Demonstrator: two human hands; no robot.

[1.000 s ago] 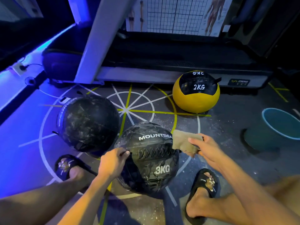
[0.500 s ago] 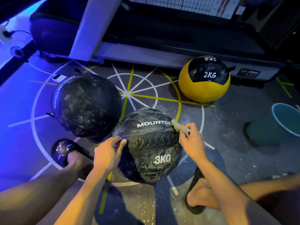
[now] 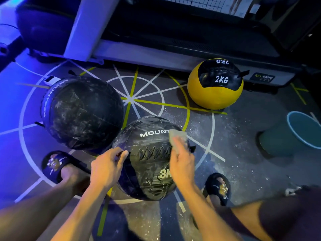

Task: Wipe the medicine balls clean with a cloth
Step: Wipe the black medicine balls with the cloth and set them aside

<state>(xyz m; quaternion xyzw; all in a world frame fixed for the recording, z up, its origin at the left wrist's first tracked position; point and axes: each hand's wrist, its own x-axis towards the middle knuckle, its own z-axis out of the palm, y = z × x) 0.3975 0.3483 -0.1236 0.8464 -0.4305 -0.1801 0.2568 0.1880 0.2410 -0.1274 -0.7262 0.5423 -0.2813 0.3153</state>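
While the left hand (image 3: 106,168) pinches a small tab on the near 3KG ball (image 3: 147,159), which sits on the floor between the person's feet, the right hand (image 3: 182,162) presses a pale cloth (image 3: 177,136) flat against its upper right, fingers fairly straight. Wiping this ball looks to be the step in hand. Next it likely needs turning to reach unwiped panels; the dusty black ball (image 3: 81,113) far left and yellow 2KG ball (image 3: 215,84) far right wait.
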